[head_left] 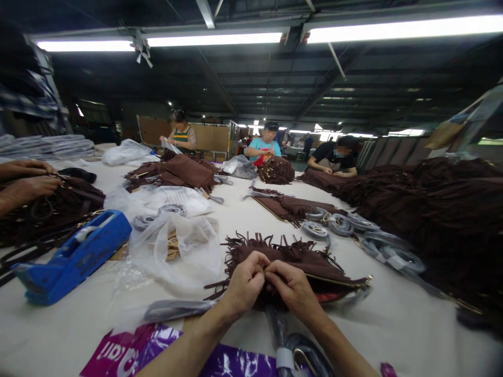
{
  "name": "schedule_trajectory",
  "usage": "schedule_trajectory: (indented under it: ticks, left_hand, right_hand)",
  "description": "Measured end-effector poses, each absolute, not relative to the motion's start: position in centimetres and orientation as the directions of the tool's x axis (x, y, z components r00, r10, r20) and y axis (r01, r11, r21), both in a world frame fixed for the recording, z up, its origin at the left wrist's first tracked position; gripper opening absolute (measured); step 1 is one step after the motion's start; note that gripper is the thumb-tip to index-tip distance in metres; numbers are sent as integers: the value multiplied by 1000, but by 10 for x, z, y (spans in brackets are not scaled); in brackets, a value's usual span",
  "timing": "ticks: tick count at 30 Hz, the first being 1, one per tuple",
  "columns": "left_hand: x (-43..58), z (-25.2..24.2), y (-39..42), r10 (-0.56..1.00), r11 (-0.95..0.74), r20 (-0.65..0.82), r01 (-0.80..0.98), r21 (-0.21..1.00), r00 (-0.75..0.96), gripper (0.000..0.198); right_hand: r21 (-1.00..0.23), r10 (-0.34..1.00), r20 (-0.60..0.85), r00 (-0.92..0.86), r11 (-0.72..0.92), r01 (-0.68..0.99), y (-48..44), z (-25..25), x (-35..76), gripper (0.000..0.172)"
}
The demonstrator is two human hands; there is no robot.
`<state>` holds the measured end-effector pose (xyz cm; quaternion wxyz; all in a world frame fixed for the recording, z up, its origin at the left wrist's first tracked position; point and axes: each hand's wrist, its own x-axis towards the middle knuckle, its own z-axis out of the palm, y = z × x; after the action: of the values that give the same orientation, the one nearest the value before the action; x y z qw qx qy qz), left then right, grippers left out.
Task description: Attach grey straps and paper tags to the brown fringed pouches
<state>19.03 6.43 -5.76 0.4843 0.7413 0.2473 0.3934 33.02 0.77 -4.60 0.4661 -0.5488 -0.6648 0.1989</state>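
Observation:
A brown fringed suede bag (298, 259) lies on the white table (393, 319) right in front of me. My left hand (245, 285) and my right hand (293, 288) meet at its near edge, fingers pinched together on the bag's rim by the gold zipper line. What the fingertips pinch is too small to make out. A wrapped grey strap (176, 310) lies just left of my left wrist.
A blue tape dispenser (74, 256) sits at the left beside clear plastic bags (176, 248). Purple printed plastic (157, 353) lies near me. Wrapped grey straps (377, 243) and piles of brown bags (451, 209) fill the right. Another person's hands (23, 183) work at the far left; three people stand at the far end.

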Motion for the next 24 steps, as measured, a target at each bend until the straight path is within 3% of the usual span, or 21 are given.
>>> schedule_trajectory:
  ticks: [4,7,9,11,14,17,19,21,24]
  left_hand:
    - [185,-50,64,669,-579,407,93,810,622,17]
    - [180,-45,64,594,-741,471,216,636,652,33]
    - [178,-44,65,574,-790,499,279,546,649,48]
    - [179,-46,65,604,-785,500,353,509,621,56]
    - [182,-52,67,663,-745,419,485,459,621,42]
    - [183,-58,68,678,-730,347,539,420,648,21]
    - [182,-59,69,667,-742,406,505,440,625,22]
    - [181,-57,68,640,-767,510,442,465,575,25]
    - [179,-51,64,597,-802,625,358,478,503,28]
  right_hand:
    - [-666,910,409,67,247,704,-17,-25,349,13]
    - [-524,978,196,68,46,850,-61,-16,360,16]
    - [-400,995,40,89,-66,914,-90,-20,357,29]
    - [-268,991,-13,136,-134,954,-109,-31,346,38]
    - [-71,978,-10,206,-206,976,-116,-45,324,35]
    - [2,965,-44,259,-259,966,-108,-41,314,34]
    - [-97,963,-57,262,-267,959,-104,-29,317,26]
    - [-341,962,-63,265,-270,901,-102,-14,325,18]
    - [-747,924,-175,339,-350,566,-97,-1,334,19]
